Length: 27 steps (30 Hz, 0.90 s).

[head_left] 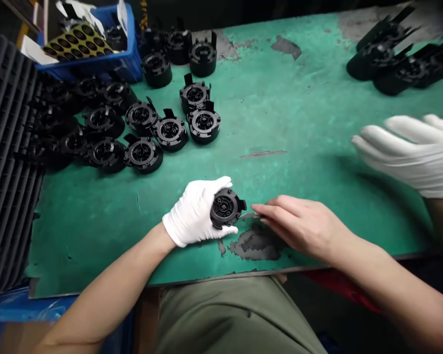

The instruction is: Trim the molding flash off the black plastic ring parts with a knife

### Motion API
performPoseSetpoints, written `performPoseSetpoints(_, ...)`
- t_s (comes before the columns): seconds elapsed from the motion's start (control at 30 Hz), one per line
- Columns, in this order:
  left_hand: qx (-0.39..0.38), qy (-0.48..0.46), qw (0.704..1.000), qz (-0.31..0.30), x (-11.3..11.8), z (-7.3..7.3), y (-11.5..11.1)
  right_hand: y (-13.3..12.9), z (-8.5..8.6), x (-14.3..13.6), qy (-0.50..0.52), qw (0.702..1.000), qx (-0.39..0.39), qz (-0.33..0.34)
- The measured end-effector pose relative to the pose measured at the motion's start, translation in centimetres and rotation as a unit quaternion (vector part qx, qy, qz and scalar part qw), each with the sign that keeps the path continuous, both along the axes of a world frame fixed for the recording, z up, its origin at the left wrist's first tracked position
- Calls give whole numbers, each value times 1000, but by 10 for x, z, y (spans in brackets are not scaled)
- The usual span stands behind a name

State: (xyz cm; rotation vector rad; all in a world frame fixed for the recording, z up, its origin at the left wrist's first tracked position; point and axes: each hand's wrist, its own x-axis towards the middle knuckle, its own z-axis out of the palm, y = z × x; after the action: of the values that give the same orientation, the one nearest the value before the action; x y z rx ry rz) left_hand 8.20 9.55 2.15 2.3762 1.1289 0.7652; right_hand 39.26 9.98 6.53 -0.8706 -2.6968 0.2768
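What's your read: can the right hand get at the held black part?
Probably yes: the gloved left hand holds the black part from its left, leaving the side facing the right hand uncovered.

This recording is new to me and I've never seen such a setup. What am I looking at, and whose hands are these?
There is no machine here, just a person working by hand. The single picture comes from a camera on their head, looking forward and down. Their gloved left hand holds a black round part. Their bare right hand pinches a thin metal tool, its tip at the part's edge. The white-gloved hand at the right belongs to someone else. On the worn green tabletop, similar black parts stand grouped at the left, near a blue bin, with more at the far right.
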Motion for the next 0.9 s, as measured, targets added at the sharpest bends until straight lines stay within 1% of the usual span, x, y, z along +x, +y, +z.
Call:
performPoseSetpoints(0.17,9,3,1000,17,5,1,0,4,5,-7,27,1000,10,-5)
performPoseSetpoints(0.33,-42,11,999,32,16,3,9,6,-1,1,40,999,4,-30)
performPoseSetpoints(0.43,-49,11,998,32,19,-5,10,6,-7,7,60,997,-1,-46)
performPoseSetpoints(0.5,-42,-6,999,32,17,-14,5,5,-10,9,71,996,-1,-52)
performPoseSetpoints(0.57,-40,-36,998,32,12,-18,-2,4,-12,12,76,995,1,-60)
performPoseSetpoints(0.6,-48,-52,997,30,8,-17,-4,3,-13,15,78,995,1,-63)
performPoseSetpoints(0.63,-61,-65,996,29,2,-12,-4,3,-14,18,81,994,-1,-69)
performPoseSetpoints(0.67,-73,-73,994,24,-4,-3,2,3,-15,22,85,993,-2,-78)
performPoseSetpoints(0.7,-77,-78,994,25,-12,9,12,4,-16,26,89,992,-3,-87)
performPoseSetpoints(0.73,-64,-78,994,31,-20,24,30,5,-17,31,95,990,-2,-100)
performPoseSetpoints(0.77,-32,-70,996,37,-28,42,55,6,-19,35,99,988,1,-116)
performPoseSetpoints(0.8,10,-48,997,55,-37,60,86,7,-21,39,101,986,6,-132)
performPoseSetpoints(0.83,45,-12,996,82,-45,77,123,6,-22,42,102,984,9,-146)
performPoseSetpoints(0.87,64,41,991,107,-53,93,163,5,-23,44,103,982,12,-158)
performPoseSetpoints(0.9,66,112,982,139,-59,107,205,3,-23,46,104,980,11,-170)
